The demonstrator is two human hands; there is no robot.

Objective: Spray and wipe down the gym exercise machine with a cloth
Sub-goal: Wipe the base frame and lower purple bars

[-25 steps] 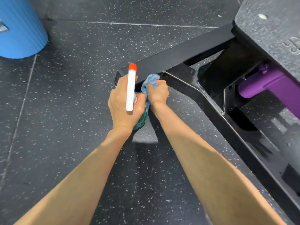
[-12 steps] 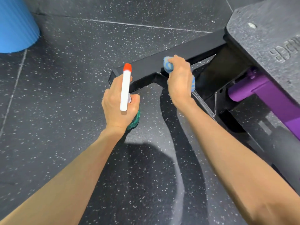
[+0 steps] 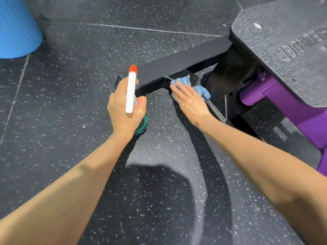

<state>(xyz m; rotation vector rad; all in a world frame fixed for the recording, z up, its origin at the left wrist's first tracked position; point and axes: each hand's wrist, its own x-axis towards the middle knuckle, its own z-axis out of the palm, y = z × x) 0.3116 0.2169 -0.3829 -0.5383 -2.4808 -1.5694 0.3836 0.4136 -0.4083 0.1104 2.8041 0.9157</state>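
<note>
**Flat hand presses cloth on the machine's black base frame**

The right hand (image 3: 189, 101) lies palm down just to the 1 o'clock side of the view's middle. Its fingers are straight and held close together, pressing a blue striped cloth (image 3: 200, 91) against the black steel frame (image 3: 177, 62) of the gym machine. The cloth sits at the joint where a shorter black member meets the long cross bar. It shows beyond the fingertips toward 12 o'clock and past the hand's edge toward 3 o'clock.

The left hand (image 3: 126, 106) is near the right one, on its 9 o'clock side and apart from it. Its fingers are curled round a spray bottle (image 3: 131, 89). The bottle's white head runs over the back of the hand toward 12 o'clock, and its orange nozzle tip overlaps the free end of the cross bar in the view. A patch of the bottle's green body shows below the hand toward 5 o'clock. Whether a finger rests on the trigger cannot be told.

At 2 o'clock a grey textured platform (image 3: 283, 32) with raised lettering sits above the frame. A purple part (image 3: 265, 96) of the machine runs beneath it toward 4 o'clock. A blue ribbed cylinder (image 3: 16, 27) stands at 10 o'clock on the black speckled rubber floor (image 3: 70, 85). Both bare forearms reach in from 6 o'clock, with their shadows on the floor below.
</note>
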